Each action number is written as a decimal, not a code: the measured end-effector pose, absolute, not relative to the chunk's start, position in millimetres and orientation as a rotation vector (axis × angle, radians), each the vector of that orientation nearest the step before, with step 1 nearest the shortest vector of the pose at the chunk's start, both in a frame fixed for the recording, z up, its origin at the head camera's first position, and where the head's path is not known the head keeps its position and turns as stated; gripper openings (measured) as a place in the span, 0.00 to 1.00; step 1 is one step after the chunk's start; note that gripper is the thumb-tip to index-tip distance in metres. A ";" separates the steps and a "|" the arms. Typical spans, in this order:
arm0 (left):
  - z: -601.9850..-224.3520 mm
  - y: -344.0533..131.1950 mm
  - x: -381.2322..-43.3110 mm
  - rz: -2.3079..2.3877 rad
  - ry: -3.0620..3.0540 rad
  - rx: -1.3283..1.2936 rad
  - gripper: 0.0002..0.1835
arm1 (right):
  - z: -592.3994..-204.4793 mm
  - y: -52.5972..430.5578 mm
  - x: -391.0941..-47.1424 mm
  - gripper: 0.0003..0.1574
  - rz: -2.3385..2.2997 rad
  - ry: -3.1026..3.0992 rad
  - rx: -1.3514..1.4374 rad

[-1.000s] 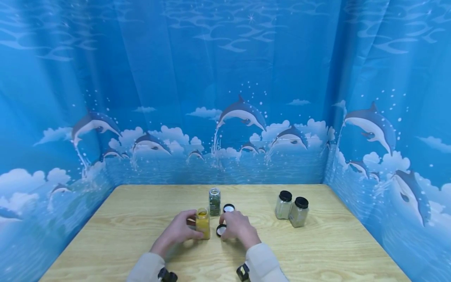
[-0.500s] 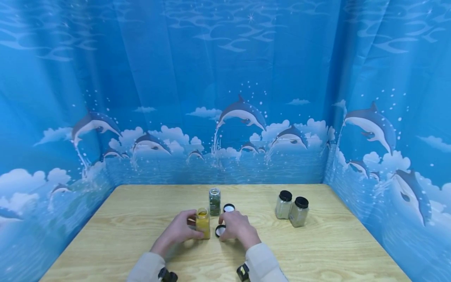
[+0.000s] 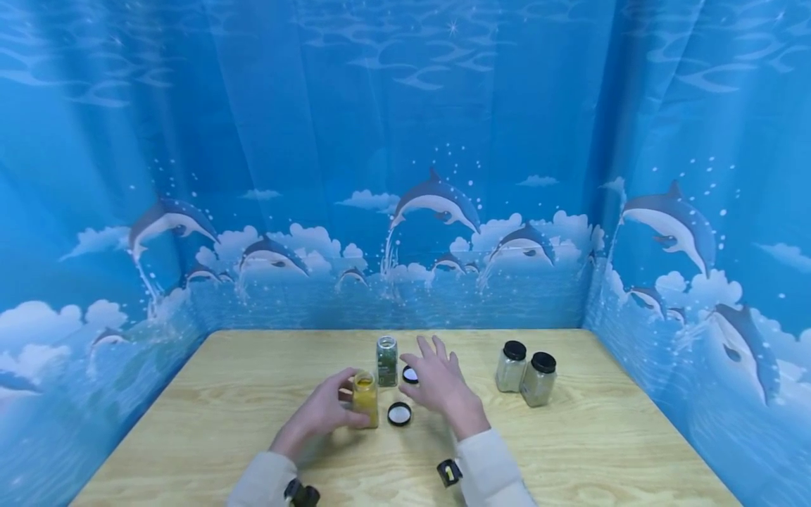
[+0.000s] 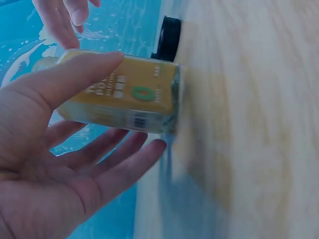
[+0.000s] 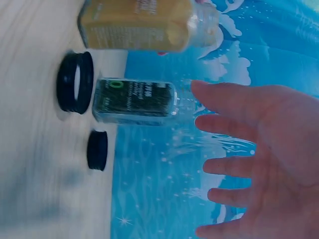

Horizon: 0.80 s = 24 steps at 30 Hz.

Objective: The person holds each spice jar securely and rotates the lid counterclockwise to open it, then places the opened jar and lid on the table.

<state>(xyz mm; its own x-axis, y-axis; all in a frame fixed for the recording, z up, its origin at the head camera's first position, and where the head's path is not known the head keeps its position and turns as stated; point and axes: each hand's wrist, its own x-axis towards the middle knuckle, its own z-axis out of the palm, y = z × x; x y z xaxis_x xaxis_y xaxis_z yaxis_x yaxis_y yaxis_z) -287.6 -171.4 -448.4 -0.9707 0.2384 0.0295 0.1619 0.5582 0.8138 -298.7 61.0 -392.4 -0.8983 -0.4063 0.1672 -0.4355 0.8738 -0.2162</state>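
My left hand (image 3: 324,410) holds an uncapped jar of yellow powder (image 3: 365,405) upright on the table, its thumb on the near side and the fingers behind. In the left wrist view the thumb lies along the label of this jar (image 4: 142,89). My right hand (image 3: 440,384) hovers with its fingers spread and nothing held. Below it lie two black lids, white inside up: a near lid (image 3: 399,414) and a far lid (image 3: 410,374), partly covered by that hand. Behind the yellow jar stands an uncapped jar of green dried herbs (image 3: 386,362), label visible in the right wrist view (image 5: 134,99).
Two jars with black lids stand together at the right: a clear-looking jar (image 3: 510,367) and a greyish one (image 3: 538,380). The wooden table (image 3: 253,366) ends at a blue dolphin-print curtain (image 3: 317,211) at the back and sides.
My right hand has let go of the near lid, which now lies on the table, and has risen up and away with fingers spread. The left hand still holds the yellow jar.
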 end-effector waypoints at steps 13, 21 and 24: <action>-403.6 -173.6 -272.3 1.246 2.916 0.383 0.48 | -382.3 91.6 -300.2 0.33 0.312 -2.914 0.541; -379.9 -157.1 -265.5 1.086 3.048 0.535 0.46 | -375.7 112.2 -300.9 0.33 0.222 -2.893 0.500; -370.1 -149.1 -263.6 1.030 3.073 0.575 0.45 | -372.9 119.9 -299.4 0.33 0.206 -2.883 0.489</action>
